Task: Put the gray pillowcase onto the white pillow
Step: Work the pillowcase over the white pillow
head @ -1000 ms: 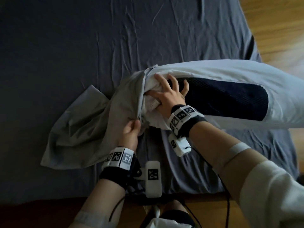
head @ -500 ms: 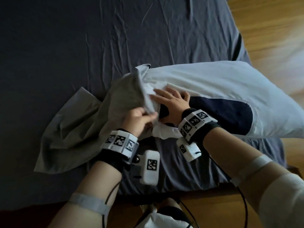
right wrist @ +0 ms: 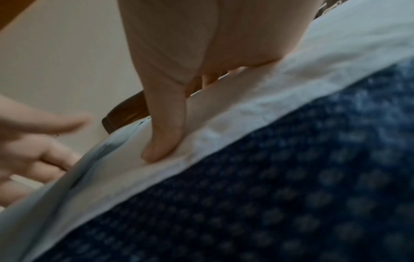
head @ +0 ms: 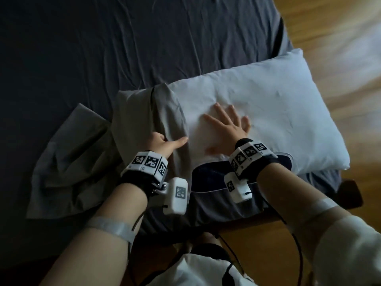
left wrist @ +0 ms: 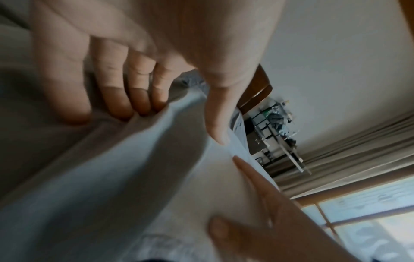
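Note:
The white pillow (head: 278, 100) lies flat on the bed at the right, a navy mesh panel (head: 208, 180) on its near side. The gray pillowcase (head: 134, 120) is spread to its left, and its open end covers the pillow's left end. My left hand (head: 162, 142) grips the pillowcase's edge fold, fingers curled into the cloth (left wrist: 112, 159) and thumb laid along it. My right hand (head: 226, 126) presses flat on the pillow's top with fingers spread. In the right wrist view its thumb (right wrist: 161, 141) sinks into the white cover (right wrist: 246, 106) beside the mesh (right wrist: 291, 195).
A dark gray sheet (head: 103, 48) covers the bed to the left and far side. Wooden floor (head: 329, 27) lies to the right, past the bed's corner, and the pillow's right end overhangs it. The wooden bed frame (head: 247, 228) runs along the near edge.
The pillow has dropped from tilted to flat on the bed. My right hand left the pillow's end and now lies flat on top. My left hand drew the pillowcase edge rightward over the pillow's end.

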